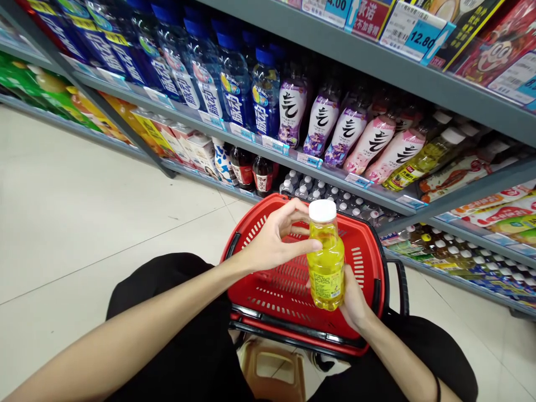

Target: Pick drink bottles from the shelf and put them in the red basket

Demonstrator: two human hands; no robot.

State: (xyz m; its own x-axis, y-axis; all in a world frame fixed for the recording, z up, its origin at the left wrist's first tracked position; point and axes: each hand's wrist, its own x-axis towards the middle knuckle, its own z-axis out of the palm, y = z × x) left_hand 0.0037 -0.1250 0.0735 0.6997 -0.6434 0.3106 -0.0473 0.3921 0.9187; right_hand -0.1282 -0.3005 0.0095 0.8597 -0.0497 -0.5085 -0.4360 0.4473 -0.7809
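Note:
A bottle of yellow drink (pixel 327 262) with a white cap stands nearly upright over the basket, its printed yellow label facing me. My right hand (pixel 354 298) grips it from behind and below, so most of those fingers are hidden by the bottle. At its upper left is my left hand (pixel 278 237), fingers apart and curved, with the thumb tip at the bottle's shoulder; whether it presses on the plastic I cannot tell. Below both hands sits a red shopping basket (pixel 268 290) with slotted sides and black handles.
Ahead runs a grey shelf (pixel 259 148) with blue-capped bottles (pixel 266 92), purple-and-white bottles (pixel 322 123), pink bottles (pixel 371 145) and a similar yellow bottle (pixel 422 159). Small white-capped bottles (pixel 307 184) fill the level beneath. A tan stool (pixel 274 363) shows between my knees, on a tiled floor (pixel 84 223).

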